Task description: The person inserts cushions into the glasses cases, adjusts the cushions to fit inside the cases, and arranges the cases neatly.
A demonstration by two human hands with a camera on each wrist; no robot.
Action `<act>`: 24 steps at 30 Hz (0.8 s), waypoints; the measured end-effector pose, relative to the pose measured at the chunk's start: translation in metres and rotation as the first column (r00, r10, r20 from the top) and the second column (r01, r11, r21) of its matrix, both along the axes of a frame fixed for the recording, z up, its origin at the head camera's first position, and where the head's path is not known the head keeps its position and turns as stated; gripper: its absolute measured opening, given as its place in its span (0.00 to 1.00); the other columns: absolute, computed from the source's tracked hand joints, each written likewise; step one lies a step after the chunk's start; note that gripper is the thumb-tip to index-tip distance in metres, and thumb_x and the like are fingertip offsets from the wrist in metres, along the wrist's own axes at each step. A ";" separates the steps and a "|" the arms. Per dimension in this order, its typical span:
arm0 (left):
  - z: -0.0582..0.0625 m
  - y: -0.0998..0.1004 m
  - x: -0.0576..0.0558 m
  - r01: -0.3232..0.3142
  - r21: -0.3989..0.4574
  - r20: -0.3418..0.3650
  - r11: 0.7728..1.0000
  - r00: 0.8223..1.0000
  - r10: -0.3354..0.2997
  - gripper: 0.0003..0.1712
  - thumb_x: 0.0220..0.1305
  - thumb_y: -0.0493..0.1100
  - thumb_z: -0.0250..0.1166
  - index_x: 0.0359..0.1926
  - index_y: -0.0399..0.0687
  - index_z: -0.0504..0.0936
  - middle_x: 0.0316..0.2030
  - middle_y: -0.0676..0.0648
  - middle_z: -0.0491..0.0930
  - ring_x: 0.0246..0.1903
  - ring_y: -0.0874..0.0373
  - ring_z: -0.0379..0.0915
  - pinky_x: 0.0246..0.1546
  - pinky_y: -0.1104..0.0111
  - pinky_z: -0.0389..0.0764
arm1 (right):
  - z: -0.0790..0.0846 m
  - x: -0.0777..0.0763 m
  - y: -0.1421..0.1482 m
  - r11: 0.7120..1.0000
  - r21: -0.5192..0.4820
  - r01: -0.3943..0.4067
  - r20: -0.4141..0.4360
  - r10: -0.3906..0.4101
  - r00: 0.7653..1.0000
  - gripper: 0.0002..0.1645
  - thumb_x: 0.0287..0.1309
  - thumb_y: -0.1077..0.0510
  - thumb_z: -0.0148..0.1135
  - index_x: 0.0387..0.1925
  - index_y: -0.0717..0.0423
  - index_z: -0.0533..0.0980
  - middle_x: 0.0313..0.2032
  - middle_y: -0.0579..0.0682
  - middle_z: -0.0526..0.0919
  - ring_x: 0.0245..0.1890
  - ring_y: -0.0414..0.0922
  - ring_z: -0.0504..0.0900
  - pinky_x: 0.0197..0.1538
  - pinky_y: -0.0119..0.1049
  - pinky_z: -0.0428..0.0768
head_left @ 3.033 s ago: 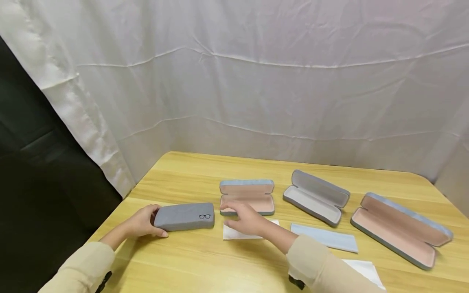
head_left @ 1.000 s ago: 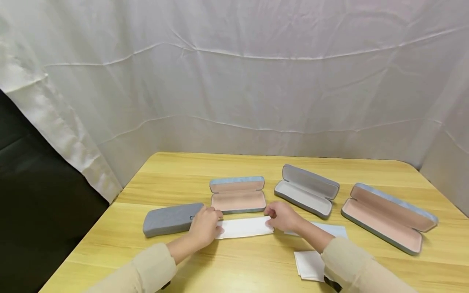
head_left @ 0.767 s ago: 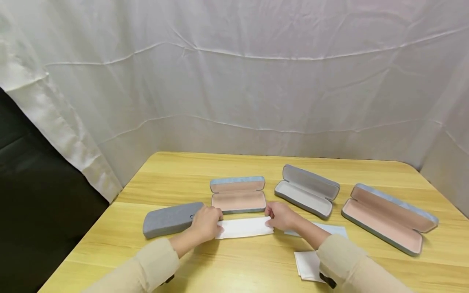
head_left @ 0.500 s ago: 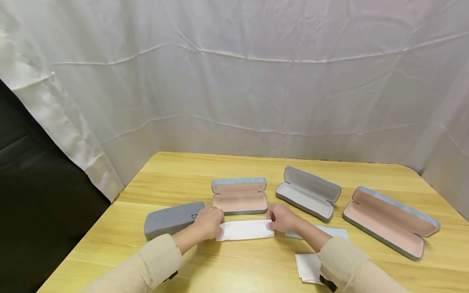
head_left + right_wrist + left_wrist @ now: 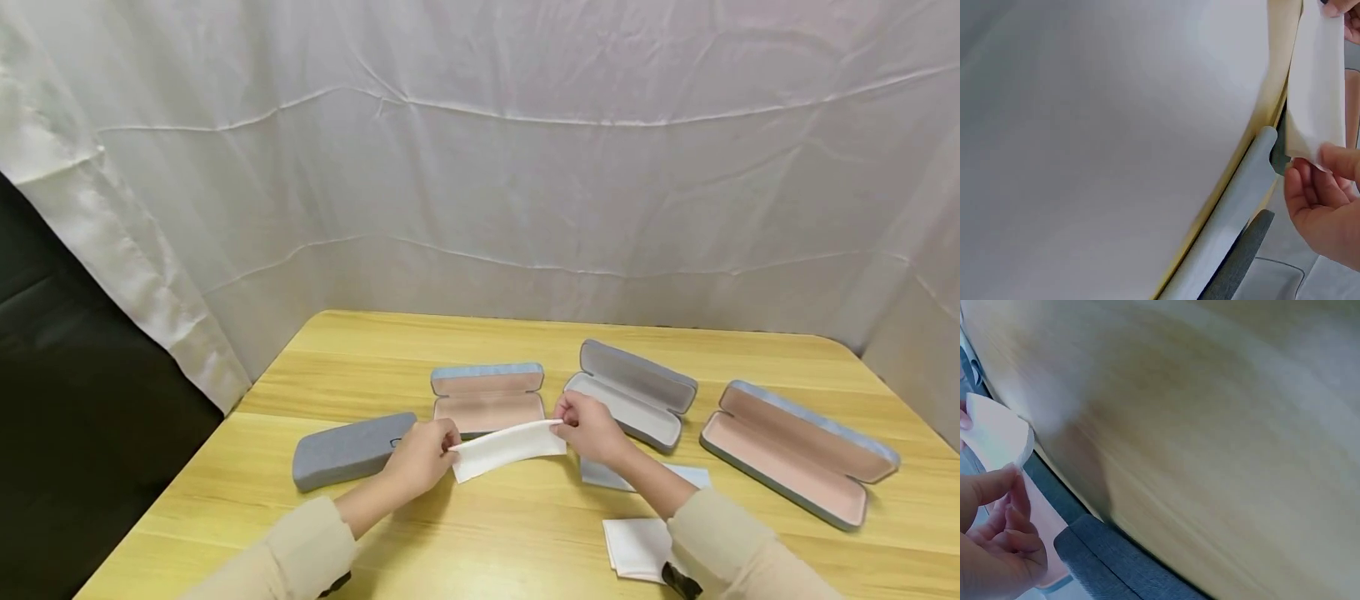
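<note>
A folded white cloth (image 5: 510,447) is stretched above the table, slightly bowed, its right end higher. My left hand (image 5: 422,457) pinches its left end between thumb and fingers; my right hand (image 5: 594,429) pinches the right end. The left wrist view shows the left thumb and fingertips on the edge of the white cloth (image 5: 999,432). In the right wrist view the right hand (image 5: 1329,203) grips a corner of the cloth (image 5: 1316,81). Just behind it sits an open glasses case (image 5: 487,408) with pink lining. A closed grey glasses case (image 5: 348,452) lies beside my left hand.
An open grey case (image 5: 633,400) and a larger open pink-lined case (image 5: 787,467) stand to the right. A light blue cloth (image 5: 603,475) lies partly under my right forearm. Another folded white cloth (image 5: 637,548) is nearer the front. White curtain (image 5: 525,183) hangs behind the table.
Three seconds ago my left hand was at the grey case and my right hand hovered over the white cloth. Both hands then took its ends flat on the table and now have raised it.
</note>
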State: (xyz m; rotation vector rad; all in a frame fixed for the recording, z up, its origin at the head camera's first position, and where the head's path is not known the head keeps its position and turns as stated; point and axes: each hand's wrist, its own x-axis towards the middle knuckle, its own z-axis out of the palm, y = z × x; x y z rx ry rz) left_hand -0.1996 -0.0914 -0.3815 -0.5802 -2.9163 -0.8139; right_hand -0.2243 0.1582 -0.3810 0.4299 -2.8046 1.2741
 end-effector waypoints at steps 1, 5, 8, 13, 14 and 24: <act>0.000 -0.001 0.000 -0.009 0.023 0.002 1.000 1.000 0.009 0.03 0.54 0.34 0.66 0.29 0.42 0.78 0.26 0.48 0.80 0.23 0.62 0.70 0.21 0.74 0.70 | 0.001 0.000 0.000 1.000 -0.022 0.015 0.013 -0.015 1.000 0.07 0.52 0.69 0.61 0.29 0.62 0.70 0.16 0.45 0.67 0.17 0.38 0.61 0.23 0.27 0.62; 0.000 -0.003 -0.003 -0.026 0.114 -0.003 0.993 1.000 0.027 0.00 0.56 0.34 0.65 0.29 0.41 0.81 0.25 0.48 0.80 0.23 0.62 0.69 0.23 0.74 0.69 | 0.000 0.000 -0.003 0.994 -0.076 0.078 0.069 -0.073 0.995 0.05 0.53 0.67 0.62 0.33 0.65 0.75 0.21 0.48 0.76 0.21 0.37 0.67 0.24 0.27 0.67; 0.000 -0.006 -0.007 -0.054 0.207 0.017 0.977 0.999 0.052 0.02 0.56 0.33 0.64 0.28 0.39 0.80 0.22 0.49 0.76 0.22 0.62 0.64 0.23 0.74 0.66 | -0.001 0.001 -0.005 0.989 -0.097 0.112 0.087 -0.103 0.991 0.05 0.53 0.66 0.62 0.33 0.65 0.77 0.23 0.50 0.80 0.23 0.38 0.71 0.24 0.27 0.69; 0.002 -0.010 -0.015 -0.128 0.355 0.098 0.926 0.990 0.099 0.02 0.57 0.31 0.62 0.28 0.36 0.78 0.24 0.46 0.76 0.25 0.61 0.68 0.23 0.75 0.69 | -0.001 -0.001 -0.010 0.974 -0.146 0.175 0.116 -0.159 0.980 0.05 0.53 0.65 0.62 0.31 0.65 0.77 0.22 0.49 0.78 0.22 0.38 0.70 0.23 0.28 0.70; 0.002 -0.010 -0.016 -0.138 0.371 0.107 0.918 0.989 0.106 0.02 0.57 0.31 0.62 0.28 0.36 0.78 0.24 0.45 0.77 0.25 0.61 0.68 0.23 0.74 0.70 | -0.001 -0.002 -0.011 0.968 -0.164 0.188 0.132 -0.168 0.977 0.05 0.54 0.65 0.62 0.31 0.65 0.77 0.22 0.49 0.77 0.21 0.38 0.71 0.24 0.28 0.71; 0.004 -0.012 -0.035 -0.188 0.366 0.099 0.911 0.982 0.163 0.04 0.59 0.32 0.61 0.33 0.33 0.79 0.25 0.44 0.77 0.25 0.60 0.68 0.25 0.74 0.70 | 0.002 -0.019 -0.024 0.926 -0.260 0.273 0.214 -0.220 0.952 0.06 0.57 0.66 0.59 0.32 0.68 0.72 0.19 0.47 0.73 0.19 0.39 0.74 0.28 0.35 0.81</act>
